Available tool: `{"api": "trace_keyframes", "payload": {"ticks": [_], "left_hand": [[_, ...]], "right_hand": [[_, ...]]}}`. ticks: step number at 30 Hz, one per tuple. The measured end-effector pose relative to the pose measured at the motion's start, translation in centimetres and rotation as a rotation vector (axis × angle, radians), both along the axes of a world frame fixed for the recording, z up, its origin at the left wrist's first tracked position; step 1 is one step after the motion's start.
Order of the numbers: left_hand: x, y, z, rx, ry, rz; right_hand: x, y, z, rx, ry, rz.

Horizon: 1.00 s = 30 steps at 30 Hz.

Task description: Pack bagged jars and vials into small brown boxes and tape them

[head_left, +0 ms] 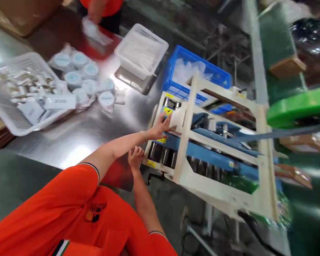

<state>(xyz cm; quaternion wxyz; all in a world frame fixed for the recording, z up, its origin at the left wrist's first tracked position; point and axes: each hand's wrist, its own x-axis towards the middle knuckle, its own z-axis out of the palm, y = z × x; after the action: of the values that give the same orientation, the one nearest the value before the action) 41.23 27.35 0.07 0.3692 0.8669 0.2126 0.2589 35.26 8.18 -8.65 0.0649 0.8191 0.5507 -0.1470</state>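
My left hand (158,128) reaches over the infeed end of a carton-sealing machine (185,156), its fingers spread. Its fingertips are at a small white box (177,118) on the rollers, beside a blue centre rail. Whether they press on the box cannot be made out. Nearer my body, my right hand (136,157) is by the machine's corner and the table edge, fingers curled in with nothing visible in them. Yellow warning labels (167,111) mark the infeed end, and chrome rollers (162,154) show on the near side.
A steel table (93,138) bears a white basket (21,124) of small packed parts, bagged round tubs (81,73) and a white bin (122,53). Behind the machine sits a blue crate (172,85). A green tape roll (298,106) is at right. Another person's hand (96,12) holds a clear bag.
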Motion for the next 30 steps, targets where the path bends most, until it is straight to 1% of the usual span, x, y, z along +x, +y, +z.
{"api": "trace_keyframes", "payload": {"ticks": [1,2,3,4,5,6,7,8,9,10,11,12,13,14,15,16,17,18,19,20,23,26,28,29,30], "left_hand": [[-4.0,-0.9,0.0,0.005,0.007,0.067],[-8.9,-1.8,-0.1,-0.003,0.011,0.142],[-14.5,-2.5,-0.1,-0.015,0.001,0.220],[-20.6,-3.3,0.1,-0.031,-0.019,0.330],[-27.1,-4.0,0.3,-0.051,-0.058,0.510],[-33.8,-4.6,0.7,-0.062,-0.109,0.752],[-40.4,-5.3,1.2,-0.054,-0.138,0.952],[-46.7,-5.9,1.7,-0.045,-0.159,1.110],[-52.7,-6.5,2.1,-0.035,-0.180,1.260],[-58.1,-7.1,2.6,-0.030,-0.200,1.403],[-62.9,-7.7,2.9,-0.048,-0.206,1.575],[-67.0,-8.1,3.2,-0.097,-0.189,1.731],[-70.3,-8.4,3.3,-0.154,-0.172,1.841],[-72.9,-8.6,3.4,-0.226,-0.146,1.917],[-74.8,-8.7,3.3,-0.305,-0.113,1.950],[-76.1,-8.7,3.2,-0.381,-0.080,1.948],[-77.0,-8.6,2.9,-0.454,-0.045,1.934],[-77.5,-8.4,2.7,-0.515,-0.015,1.907],[-77.7,-8.2,2.4,-0.562,0.008,1.876],[-77.8,-8.1,2.1,-0.595,0.024,1.843],[-78.1,-8.0,1.8,-0.611,0.035,1.774],[-78.4,-9.1,2.2,-0.576,0.063,1.785],[-78.0,-10.5,2.4,-0.523,0.081,1.803],[-77.4,-11.5,2.4,-0.489,0.086,1.800],[-76.6,-12.6,2.3,-0.454,0.086,1.781]], "right_hand": [[0.1,-0.2,0.1,0.030,-0.008,-0.011],[0.1,-0.2,0.3,0.058,-0.021,-0.022],[0.0,0.1,0.6,0.085,-0.036,-0.031],[-0.5,0.6,1.1,0.104,-0.045,-0.024],[-1.3,1.4,1.7,0.113,-0.047,0.006],[-2.8,2.5,2.6,0.109,-0.032,0.074],[-5.0,3.8,3.7,0.098,-0.003,0.180],[-8.0,5.3,4.9,0.085,0.041,0.322],[-11.8,7.1,6.2,0.077,0.097,0.482],[-16.2,8.9,7.5,0.077,0.155,0.645],[-21.2,10.8,8.8,0.095,0.209,0.795],[-26.5,12.7,10.1,0.121,0.245,0.886],[-31.8,14.6,11.3,0.147,0.270,0.949],[-36.9,16.4,12.4,0.169,0.288,0.990],[-41.5,18.0,13.4,0.178,0.294,0.987],[-45.6,19.4,14.3,0.181,0.292,0.965],[-48.9,20.5,15.0,0.177,0.284,0.930],[-51.5,21.3,15.5,0.169,0.273,0.885],[-53.5,21.8,15.7,0.161,0.261,0.843],[-54.8,22.0,15.8,0.157,0.251,0.805],[-56.9,21.7,15.3,0.167,0.245,0.658],[-57.7,21.2,15.1,0.183,0.280,0.489],[-57.2,21.2,15.5,0.207,0.353,0.451],[-56.3,21.2,15.9,0.229,0.404,0.460],[-54.9,21.2,16.4,0.274,0.464,0.491]]}}
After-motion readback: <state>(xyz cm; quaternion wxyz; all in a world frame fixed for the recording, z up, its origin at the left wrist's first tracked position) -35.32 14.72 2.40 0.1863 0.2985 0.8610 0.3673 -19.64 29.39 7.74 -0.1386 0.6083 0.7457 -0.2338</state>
